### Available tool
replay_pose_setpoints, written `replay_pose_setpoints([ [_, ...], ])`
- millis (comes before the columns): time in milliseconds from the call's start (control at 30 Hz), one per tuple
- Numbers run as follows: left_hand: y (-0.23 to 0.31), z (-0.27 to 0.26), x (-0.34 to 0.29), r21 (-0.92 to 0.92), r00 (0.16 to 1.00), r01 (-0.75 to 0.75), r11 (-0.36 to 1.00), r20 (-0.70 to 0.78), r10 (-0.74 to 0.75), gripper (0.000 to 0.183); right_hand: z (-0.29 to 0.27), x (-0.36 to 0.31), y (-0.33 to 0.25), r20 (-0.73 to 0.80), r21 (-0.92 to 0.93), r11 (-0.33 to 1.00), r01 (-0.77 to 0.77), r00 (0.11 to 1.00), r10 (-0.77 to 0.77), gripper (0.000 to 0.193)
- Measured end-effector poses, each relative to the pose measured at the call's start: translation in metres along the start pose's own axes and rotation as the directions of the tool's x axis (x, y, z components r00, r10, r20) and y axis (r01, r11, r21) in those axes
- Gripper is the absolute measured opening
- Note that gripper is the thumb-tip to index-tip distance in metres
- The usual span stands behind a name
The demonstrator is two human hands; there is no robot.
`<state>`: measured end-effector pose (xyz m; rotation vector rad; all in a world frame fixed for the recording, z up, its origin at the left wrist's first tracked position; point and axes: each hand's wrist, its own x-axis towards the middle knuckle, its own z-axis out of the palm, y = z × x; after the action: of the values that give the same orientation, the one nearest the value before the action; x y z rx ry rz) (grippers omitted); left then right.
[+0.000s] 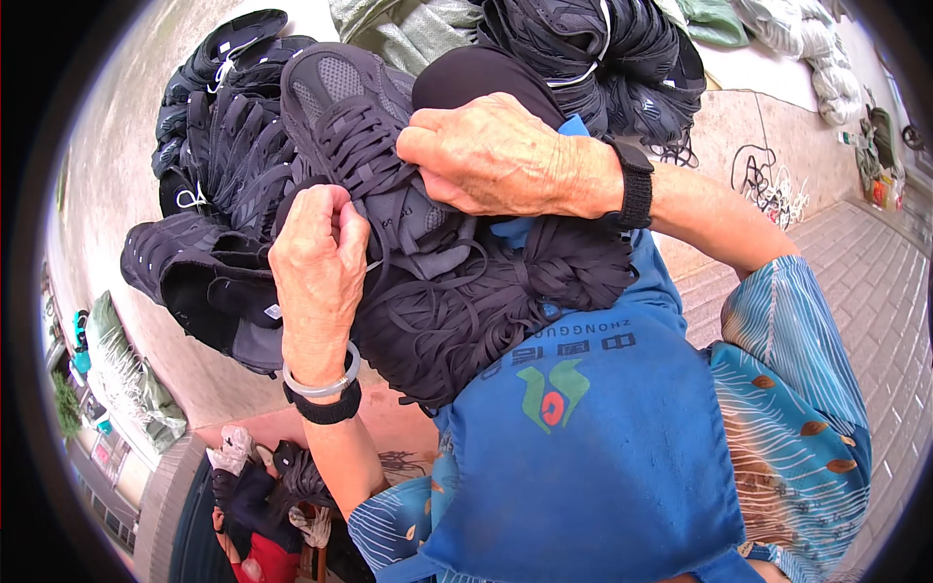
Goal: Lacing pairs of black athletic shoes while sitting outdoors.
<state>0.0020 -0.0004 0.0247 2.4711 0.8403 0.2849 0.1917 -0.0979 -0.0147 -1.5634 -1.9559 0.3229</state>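
Black shoe (335, 87) beyond a lapful of laces (447, 330)

Brick paving (836, 243) stretches off to the right, pale concrete (107, 209) to the left, where more dark shoes (233, 136) lie heaped. The laces rest on a blue apron (593, 457). At the shoe's lacing, the left hand (319, 262) is pinched closed and the right hand (496, 155) curled closed; I can't tell what either grips.
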Motion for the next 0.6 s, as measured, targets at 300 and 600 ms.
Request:
replay_pose_setpoints([
  [300,0.023,-0.020,0.016,0.085,0.998,-0.050,0.995,-0.032,0.053,0.006,-0.030,0.012,0.000,0.031,-0.198,0.980,-0.017,0.999,0.023,0.019],
  [600,-0.003,0.001,-0.011,-0.294,0.920,0.390,0.873,0.104,-0.377,0.023,-0.014,-0.006,0.001,0.038,0.153,0.966,-0.209,0.978,0.205,0.024],
])
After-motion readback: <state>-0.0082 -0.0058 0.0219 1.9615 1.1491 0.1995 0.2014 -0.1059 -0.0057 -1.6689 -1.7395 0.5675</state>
